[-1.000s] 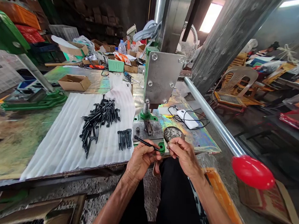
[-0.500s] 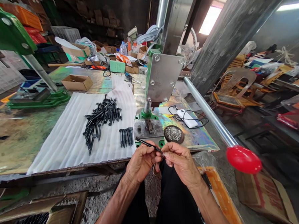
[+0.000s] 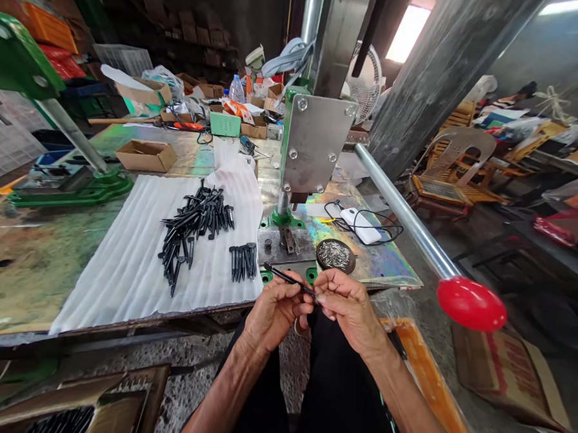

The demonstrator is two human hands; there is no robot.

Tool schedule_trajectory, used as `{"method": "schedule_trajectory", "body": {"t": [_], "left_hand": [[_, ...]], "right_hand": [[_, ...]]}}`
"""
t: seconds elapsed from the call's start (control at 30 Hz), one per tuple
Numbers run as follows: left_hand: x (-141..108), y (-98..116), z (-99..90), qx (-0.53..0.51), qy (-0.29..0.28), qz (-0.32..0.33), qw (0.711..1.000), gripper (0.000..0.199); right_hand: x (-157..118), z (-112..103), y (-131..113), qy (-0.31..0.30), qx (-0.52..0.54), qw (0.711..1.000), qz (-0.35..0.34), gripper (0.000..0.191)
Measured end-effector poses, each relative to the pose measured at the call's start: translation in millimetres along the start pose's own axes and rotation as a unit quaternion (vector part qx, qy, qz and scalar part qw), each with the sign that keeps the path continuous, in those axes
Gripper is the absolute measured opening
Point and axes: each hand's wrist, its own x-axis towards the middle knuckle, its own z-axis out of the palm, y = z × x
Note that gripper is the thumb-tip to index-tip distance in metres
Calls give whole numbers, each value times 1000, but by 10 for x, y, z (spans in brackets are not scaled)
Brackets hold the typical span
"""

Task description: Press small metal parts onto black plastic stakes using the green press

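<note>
A slim black plastic stake (image 3: 283,275) with a small head slants over the table's front edge. My left hand (image 3: 278,309) is closed on its middle, with thumb and fingers pinching it. At its near end, the fingertips of my right hand (image 3: 344,304) are closed; whether they also hold some small part is hidden. Just beyond my hands is the metal base plate (image 3: 298,249) of a green hand press. A round dark dish (image 3: 336,255) of small shiny metal pins lies to its right. On the left, a short row of similar stakes (image 3: 243,262) lies beside a larger heap (image 3: 196,215).
White foam sheeting (image 3: 112,264) lies under the stakes. The press lever with its red knob (image 3: 472,303) reaches out at the right. A white device with a black cable (image 3: 361,226) lies behind the dish. An open carton (image 3: 106,423) holds more stakes at lower left.
The view has shifted very slightly. Both hands stay in nearly the same place on the stake, with only small finger movement.
</note>
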Motion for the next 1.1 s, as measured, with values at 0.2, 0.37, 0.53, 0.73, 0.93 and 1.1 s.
{"method": "schedule_trajectory", "body": {"t": [0.2, 0.37, 0.53, 0.73, 0.93, 1.1], "left_hand": [[-13, -29, -28, 79, -6, 66, 995, 16], [-42, 43, -54, 157, -13, 86, 984, 19], [17, 179, -70, 213, 13, 108, 971, 28], [278, 296, -122, 273, 51, 156, 948, 23], [609, 407, -222, 335, 73, 209, 916, 15], [902, 543, -291, 377, 79, 227, 895, 11]], "right_hand": [[-17, 31, 28, 27, -98, 994, -41, 8], [59, 47, 135, 24, -64, 997, -32, 11], [211, 116, 195, 42, -44, 998, -9, 13], [510, 201, 269, 83, -43, 996, 3, 16], [799, 218, 336, 108, -15, 994, 21, 22], [756, 99, 195, 116, 21, 993, 14, 27]]}}
